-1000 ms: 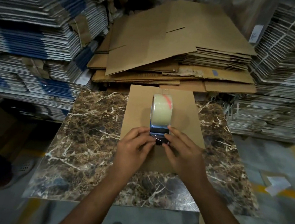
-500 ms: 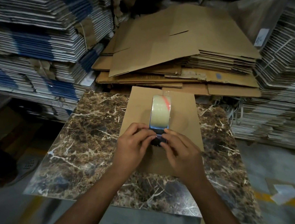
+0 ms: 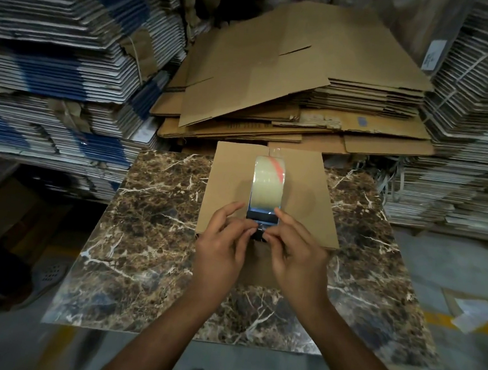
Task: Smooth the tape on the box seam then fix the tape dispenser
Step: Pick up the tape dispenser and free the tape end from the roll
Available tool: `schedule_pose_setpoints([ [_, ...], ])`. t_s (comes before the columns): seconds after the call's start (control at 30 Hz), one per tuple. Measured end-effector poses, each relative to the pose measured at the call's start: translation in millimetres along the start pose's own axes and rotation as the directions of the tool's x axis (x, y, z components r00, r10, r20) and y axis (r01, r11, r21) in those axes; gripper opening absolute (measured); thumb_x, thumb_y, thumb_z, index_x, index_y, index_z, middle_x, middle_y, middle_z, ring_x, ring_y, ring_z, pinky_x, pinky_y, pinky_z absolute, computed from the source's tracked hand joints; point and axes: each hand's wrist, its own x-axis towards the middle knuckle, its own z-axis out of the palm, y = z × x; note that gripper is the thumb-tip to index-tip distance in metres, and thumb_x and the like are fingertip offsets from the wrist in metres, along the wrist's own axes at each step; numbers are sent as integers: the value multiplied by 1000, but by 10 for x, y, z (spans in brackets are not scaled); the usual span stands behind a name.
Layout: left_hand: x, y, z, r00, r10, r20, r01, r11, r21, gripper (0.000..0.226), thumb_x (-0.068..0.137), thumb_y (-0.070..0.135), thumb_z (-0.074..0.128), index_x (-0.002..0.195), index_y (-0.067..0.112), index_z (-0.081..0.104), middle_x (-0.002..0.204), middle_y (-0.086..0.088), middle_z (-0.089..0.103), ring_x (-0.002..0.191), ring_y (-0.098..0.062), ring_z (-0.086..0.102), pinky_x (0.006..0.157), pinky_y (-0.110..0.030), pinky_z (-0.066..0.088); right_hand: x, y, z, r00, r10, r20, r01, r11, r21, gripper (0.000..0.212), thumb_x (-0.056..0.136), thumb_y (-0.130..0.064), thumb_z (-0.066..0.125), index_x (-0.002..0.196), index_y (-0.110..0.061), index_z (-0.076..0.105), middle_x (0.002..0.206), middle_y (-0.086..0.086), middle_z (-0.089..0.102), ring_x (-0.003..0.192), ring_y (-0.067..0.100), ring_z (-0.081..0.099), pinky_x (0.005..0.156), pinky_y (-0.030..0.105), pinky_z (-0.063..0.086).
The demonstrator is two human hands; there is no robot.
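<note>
A brown cardboard box (image 3: 231,183) lies on the marble table (image 3: 150,235), its seam running away from me under clear tape. On top of it stands a tape dispenser (image 3: 265,192) with a pale roll that has a red streak and a dark blue front end. My left hand (image 3: 222,253) and my right hand (image 3: 298,260) meet at that near end. Thumbs and forefingers of both pinch the dark part of the dispenser; the other fingers are spread. What lies under the fingertips is hidden.
Flattened brown cartons (image 3: 290,79) are piled behind the table. Tall stacks of white and blue flat cartons (image 3: 55,65) stand at the left, and white bundled stacks (image 3: 471,131) at the right. A paper scrap (image 3: 474,315) lies on the floor at the right.
Both hands stay at the dispenser's near end; the fingers have shifted slightly, with the left fingers more spread. The dispenser and box have not moved on the table.
</note>
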Motion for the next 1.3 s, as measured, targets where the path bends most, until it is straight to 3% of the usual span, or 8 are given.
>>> schedule_pose_setpoints([
  [0.17, 16, 22, -6, 1000, -7, 11, 7, 1000, -8, 10, 93, 9, 65, 95, 9, 75, 126, -13, 65, 126, 16, 45, 101, -8, 41, 60, -72, -69, 998, 51, 22, -53, 993, 110, 13, 86, 3, 75, 83, -9, 71, 119, 7, 74, 127, 10, 62, 89, 14, 51],
  [0.47, 25, 34, -4, 998, -40, 58, 41, 999, -22, 7, 93, 8, 68, 95, 11, 74, 126, -12, 62, 121, 22, 43, 94, -2, 38, 137, -54, -190, 989, 52, 139, -75, 984, 163, 16, 83, 3, 76, 81, -9, 66, 123, -2, 71, 107, 20, 74, 79, 4, 46],
  [0.67, 1, 81, -12, 997, -51, 58, 54, 997, -51, 7, 94, 12, 67, 93, 14, 73, 127, -11, 54, 117, 26, 40, 87, -7, 45, 144, -28, -228, 978, 27, 208, -74, 973, 221, 15, 87, 0, 73, 82, -10, 63, 123, -9, 64, 116, 12, 69, 79, 10, 46],
  [0.8, -5, 93, -36, 994, -61, 88, 70, 992, -104, 10, 96, 21, 62, 91, 18, 71, 124, -4, 52, 131, 5, 42, 91, -16, 46, 150, -23, -269, 969, 19, 248, -91, 955, 284, 16, 89, -1, 72, 80, -10, 62, 140, 1, 59, 105, -20, 59, 72, 14, 42],
  [0.9, -7, 75, -80, 991, -44, 129, 64, 986, -155, 8, 94, 18, 64, 90, 17, 70, 126, -4, 52, 132, 0, 44, 92, -10, 41, 105, 27, -265, 964, 32, 265, -133, 919, 372, 16, 92, -6, 70, 81, -14, 62, 125, 13, 72, 128, -4, 57, 74, 29, 50],
  [1.0, 1, 77, -116, 984, -23, 176, 57, 981, -188, 9, 95, 12, 65, 92, 17, 71, 127, -4, 59, 123, 1, 53, 89, -12, 44, 41, 58, -250, 961, 84, 262, -195, 879, 435, 9, 94, -19, 69, 85, -19, 66, 107, -16, 75, 110, 43, 68, 80, 40, 56],
  [1.17, -17, 74, -114, 988, -32, 151, 65, 974, -215, 10, 94, 10, 66, 97, 17, 72, 108, 5, 72, 102, -4, 67, 82, -30, 56, -40, 104, -158, 957, 183, 225, -268, 854, 445, 9, 93, -31, 66, 95, -24, 71, 115, -10, 76, 98, 25, 74, 84, 54, 58],
  [1.3, -60, 73, -69, 987, -103, 124, 134, 953, -272, 25, 92, 7, 70, 109, 26, 67, 102, 8, 75, 95, -10, 73, 82, -35, 61, -71, 79, -128, 944, 237, 228, -324, 794, 515, 22, 91, -12, 73, 107, -26, 71, 109, -7, 77, 106, 16, 74, 94, 49, 59],
])
